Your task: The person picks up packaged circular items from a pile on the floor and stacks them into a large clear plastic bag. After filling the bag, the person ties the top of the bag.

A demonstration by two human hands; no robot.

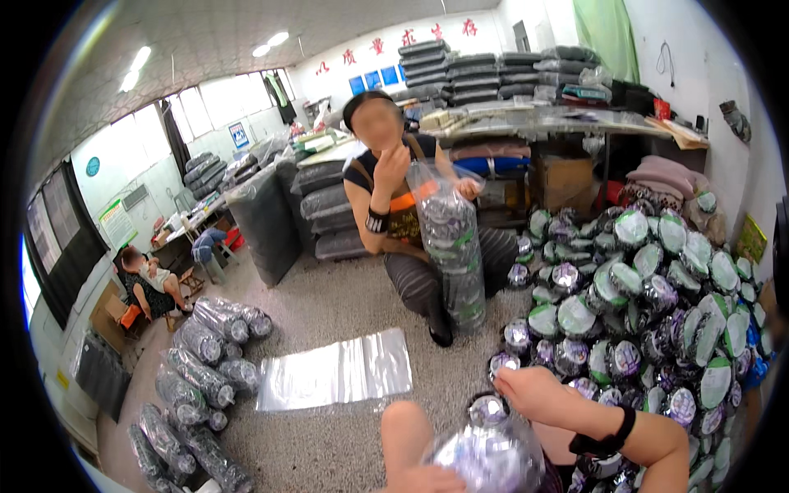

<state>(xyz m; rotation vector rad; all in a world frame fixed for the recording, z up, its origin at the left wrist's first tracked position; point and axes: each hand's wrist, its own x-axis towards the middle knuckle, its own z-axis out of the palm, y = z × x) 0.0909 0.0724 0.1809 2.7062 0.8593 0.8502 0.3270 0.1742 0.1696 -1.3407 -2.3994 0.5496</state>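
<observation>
At the lower edge, my left hand (426, 479) is closed on the side of a clear plastic bag (526, 450), its fingers partly cut off by the frame. Inside the bag is a round purple-and-silver pack (477, 462). Another shiny round pack (488, 409) sits at the bag's upper end. My right hand (534, 396), with a black band on its wrist, is closed in a pinch just above that pack. Whatever lies between its fingertips is hidden. Close beyond them is a silver-purple pack (504, 361) at the edge of the heap.
A large heap of round packs (625, 279) rises on the right. Flat clear bags (335, 370) lie on the floor, with filled bags (201, 353) left of them. Opposite, a seated person (386, 181) holds a tall filled bag (450, 246). Dark wrapped bundles (333, 197) stand behind.
</observation>
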